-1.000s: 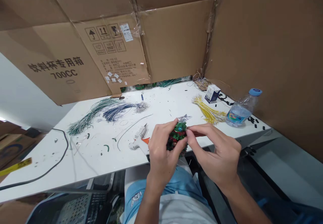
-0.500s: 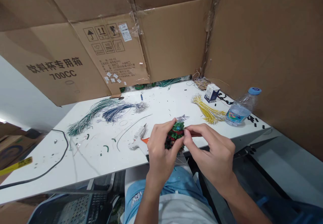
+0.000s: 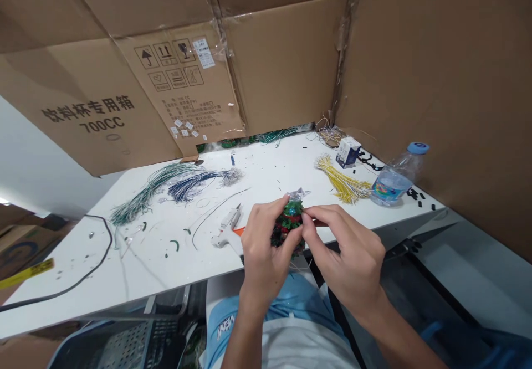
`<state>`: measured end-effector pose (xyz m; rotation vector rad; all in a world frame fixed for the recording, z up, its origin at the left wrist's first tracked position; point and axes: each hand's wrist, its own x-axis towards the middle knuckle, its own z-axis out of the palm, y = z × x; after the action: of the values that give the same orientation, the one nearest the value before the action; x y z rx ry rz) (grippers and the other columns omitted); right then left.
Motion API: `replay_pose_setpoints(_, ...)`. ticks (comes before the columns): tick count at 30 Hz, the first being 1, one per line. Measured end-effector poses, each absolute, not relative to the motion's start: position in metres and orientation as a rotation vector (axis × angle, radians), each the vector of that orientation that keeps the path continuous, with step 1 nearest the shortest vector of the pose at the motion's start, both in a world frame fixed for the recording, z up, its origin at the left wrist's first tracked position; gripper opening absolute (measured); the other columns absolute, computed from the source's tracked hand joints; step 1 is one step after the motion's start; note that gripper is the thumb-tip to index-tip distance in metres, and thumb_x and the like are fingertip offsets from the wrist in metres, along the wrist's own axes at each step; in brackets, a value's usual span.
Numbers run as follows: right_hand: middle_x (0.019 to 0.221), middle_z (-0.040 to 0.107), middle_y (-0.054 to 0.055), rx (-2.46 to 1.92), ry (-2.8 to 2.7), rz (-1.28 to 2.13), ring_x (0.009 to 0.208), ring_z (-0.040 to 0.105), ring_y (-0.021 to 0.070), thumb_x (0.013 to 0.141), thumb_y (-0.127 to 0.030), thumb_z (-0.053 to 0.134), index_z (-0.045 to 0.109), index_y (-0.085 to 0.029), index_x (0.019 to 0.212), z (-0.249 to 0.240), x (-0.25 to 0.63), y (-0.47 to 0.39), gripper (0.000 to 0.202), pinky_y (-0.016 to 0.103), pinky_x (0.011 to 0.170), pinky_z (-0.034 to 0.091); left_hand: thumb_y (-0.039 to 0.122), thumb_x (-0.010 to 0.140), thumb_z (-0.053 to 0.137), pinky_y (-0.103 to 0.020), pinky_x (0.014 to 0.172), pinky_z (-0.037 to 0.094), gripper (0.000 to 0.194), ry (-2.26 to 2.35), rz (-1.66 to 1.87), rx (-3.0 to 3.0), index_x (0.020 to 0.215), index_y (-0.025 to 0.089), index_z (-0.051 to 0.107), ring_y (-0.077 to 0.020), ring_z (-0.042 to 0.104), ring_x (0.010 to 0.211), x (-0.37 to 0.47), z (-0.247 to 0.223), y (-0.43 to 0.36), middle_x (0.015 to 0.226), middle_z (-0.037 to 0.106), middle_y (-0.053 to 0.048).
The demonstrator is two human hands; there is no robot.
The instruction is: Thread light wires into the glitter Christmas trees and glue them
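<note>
A miniature Christmas tree [image 3: 291,220], green with red bits, a shiny blue ball and a silver star [image 3: 298,194] on top, is held over the table's front edge. My left hand [image 3: 266,241] is closed round its left side, thumb in front. At its right side, the thumb and forefinger of my right hand [image 3: 344,247] are pinched together against the branches. What lies between those fingertips is too small to make out; a bit of red shows behind them. The tree's lower part is mostly hidden by my left hand.
Left of my hands lies a white hot glue gun [image 3: 228,227] with an orange trigger. Bundles of green wires [image 3: 153,189], blue wires [image 3: 199,183] and yellow wires [image 3: 343,180] lie on the white table [image 3: 145,269]. A water bottle [image 3: 397,175] and small box [image 3: 348,152] stand right; cardboard [image 3: 286,70] walls the back.
Both hands stay at the tree with almost the same grip. The view has shifted very slightly.
</note>
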<state>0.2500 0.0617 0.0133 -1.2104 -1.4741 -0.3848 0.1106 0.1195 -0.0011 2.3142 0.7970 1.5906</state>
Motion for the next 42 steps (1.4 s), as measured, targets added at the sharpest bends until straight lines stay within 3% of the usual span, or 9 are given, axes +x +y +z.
replay_pose_setpoints(12,0.097,0.083,0.007,-1.109,-1.437,-0.3,0.089,0.08,0.0189,0.102,-0.003,0.07,0.074,-0.02,0.113,0.01,0.244,0.066,0.02,0.031,0.084,0.066,0.028,0.104,0.076,-0.037,0.097,0.063,0.035,0.871,1.625,2.172,0.139,0.026,0.07,-0.0231,0.075,0.11,0.108,-0.006,0.122,0.12,0.079,-0.008)
replay_pose_setpoints(17,0.102,0.081,0.005,-1.084,-1.212,0.036,0.091,0.079,0.0195,0.108,-0.021,0.067,0.078,-0.022,0.112,0.0,0.252,0.071,0.013,0.034,0.083,0.065,0.041,0.097,0.085,-0.039,0.099,0.064,0.037,1.029,1.63,1.816,0.129,0.024,0.075,-0.0245,0.078,0.108,0.1,-0.011,0.126,0.118,0.081,-0.008)
replay_pose_setpoints(21,0.089,0.078,0.002,-1.208,-1.113,0.199,0.076,0.074,0.0168,0.112,-0.037,0.063,0.077,-0.021,0.1,-0.017,0.269,0.09,0.025,0.03,0.074,0.059,0.054,0.096,0.084,-0.033,0.09,0.067,0.043,1.012,1.758,1.384,0.122,0.021,0.077,-0.0234,0.08,0.103,0.077,-0.005,0.131,0.116,0.083,-0.009)
replay_pose_setpoints(25,0.085,0.076,0.0,-1.373,-1.451,0.385,0.073,0.071,0.0167,0.112,-0.037,0.06,0.075,-0.021,0.098,-0.041,0.255,0.109,0.025,0.029,0.07,0.053,0.057,0.099,0.078,-0.031,0.086,0.067,0.045,1.075,2.024,1.173,0.127,0.022,0.077,-0.0221,0.079,0.102,0.041,0.012,0.132,0.121,0.082,-0.009)
replay_pose_setpoints(28,0.091,0.076,0.001,-1.402,-1.715,0.4,0.076,0.07,0.0179,0.112,-0.033,0.057,0.074,-0.022,0.108,-0.061,0.213,0.111,0.021,0.031,0.075,0.054,0.054,0.097,0.081,-0.031,0.087,0.066,0.043,1.105,2.157,1.174,0.127,0.024,0.079,-0.022,0.078,0.103,0.011,0.021,0.129,0.118,0.081,-0.007)
replay_pose_setpoints(31,0.098,0.077,0.008,-1.525,-1.893,0.215,0.093,0.073,0.0285,0.109,-0.04,0.062,0.072,-0.021,0.115,-0.078,0.162,0.11,0.022,0.04,0.084,0.057,0.052,0.093,0.087,-0.031,0.097,0.064,0.042,1.219,2.182,1.26,0.122,0.023,0.08,-0.0232,0.077,0.111,-0.013,0.021,0.126,0.116,0.081,-0.006)
replay_pose_setpoints(34,0.119,0.08,0.017,-1.708,-1.947,0.063,0.106,0.073,0.0386,0.1,-0.04,0.072,0.065,-0.018,0.14,-0.088,0.129,0.115,0.047,0.05,0.093,0.058,0.053,0.089,0.09,-0.028,0.092,0.063,0.045,1.328,2.073,1.356,0.119,0.021,0.08,-0.0218,0.077,0.107,-0.028,0.016,0.123,0.111,0.08,-0.005)
replay_pose_setpoints(38,0.118,0.082,0.017,-1.662,-2.068,0.045,0.106,0.077,0.0355,0.107,-0.026,0.059,0.06,-0.018,0.15,-0.094,0.127,0.125,0.044,0.047,0.092,0.06,0.056,0.089,0.089,-0.024,0.077,0.062,0.047,1.361,1.94,1.407,0.119,0.022,0.08,-0.0192,0.076,0.096,-0.038,0.013,0.122,0.109,0.08,-0.005)
replay_pose_setpoints(42,0.111,0.083,0.017,-1.603,-1.901,0.11,0.099,0.08,0.0323,0.115,-0.032,0.044,0.06,-0.014,0.147,-0.099,0.152,0.125,0.041,0.043,0.087,0.062,0.053,0.091,0.087,-0.026,0.08,0.062,0.042,1.355,1.812,1.479,0.119,0.023,0.08,-0.0183,0.074,0.091,-0.044,0.007,0.127,0.109,0.08,-0.004)
